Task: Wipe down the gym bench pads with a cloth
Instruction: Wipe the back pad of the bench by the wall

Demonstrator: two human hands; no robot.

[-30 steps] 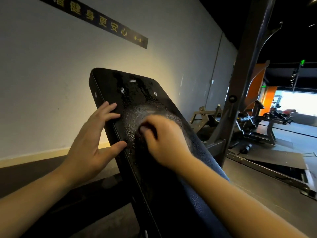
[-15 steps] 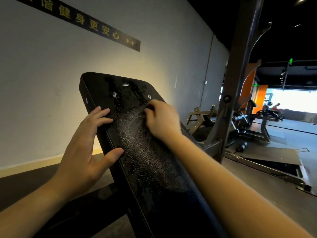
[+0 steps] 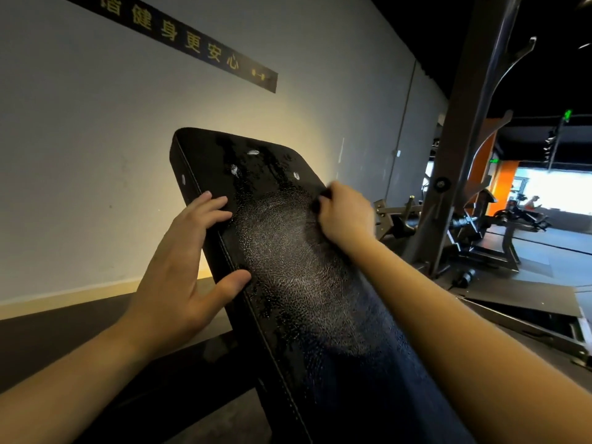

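bench pad tilts up before me, wet and streaked. my right hand grips a dark cloth against its right edge; my left hand, fingers spread wide, rests on the left edge.

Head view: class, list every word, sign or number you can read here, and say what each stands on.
"健身更安心": yellow characters on the black strip on the wall, then a small dumbbell symbol.
The character before them is cut off at the edge: unreadable.
Green sign, far right: too small to read.
Bench pad: no text.
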